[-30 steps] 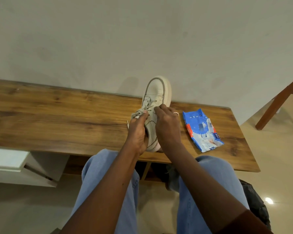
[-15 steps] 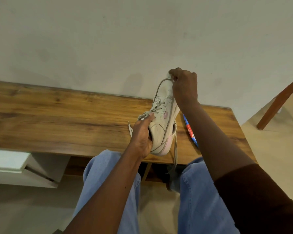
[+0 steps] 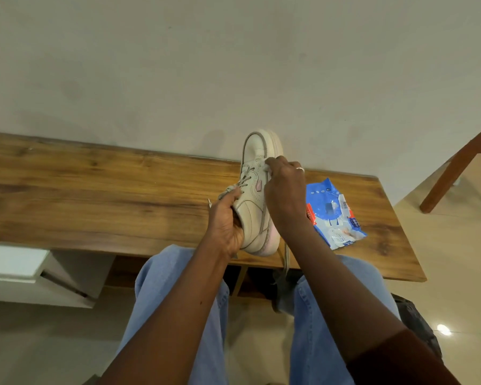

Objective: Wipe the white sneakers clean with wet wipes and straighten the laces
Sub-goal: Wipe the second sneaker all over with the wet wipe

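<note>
One white sneaker [image 3: 252, 209] stands tilted on the wooden bench [image 3: 95, 195], toe towards the wall. My left hand [image 3: 225, 226] grips it at the collar, thumb by the grey laces [image 3: 245, 182]. My right hand [image 3: 285, 195] lies over the shoe's right side and pinches a small white wipe [image 3: 268, 169] against the upper beside the eyelets. One lace end [image 3: 286, 259] hangs over the bench's front edge. A blue pack of wet wipes [image 3: 333, 215] lies flat just right of the shoe.
A plain wall runs right behind the bench. My knees in blue jeans [image 3: 172, 287] are under its front edge. A white drawer unit [image 3: 25, 270] sits low on the left, a wooden chair leg [image 3: 456, 168] at the right, a dark bag [image 3: 417, 323] on the floor.
My right hand came back from the toe to the shoe's side near the laces, uncovering the wipes pack. The sneaker has settled lower onto the bench. My left hand kept its grip.
</note>
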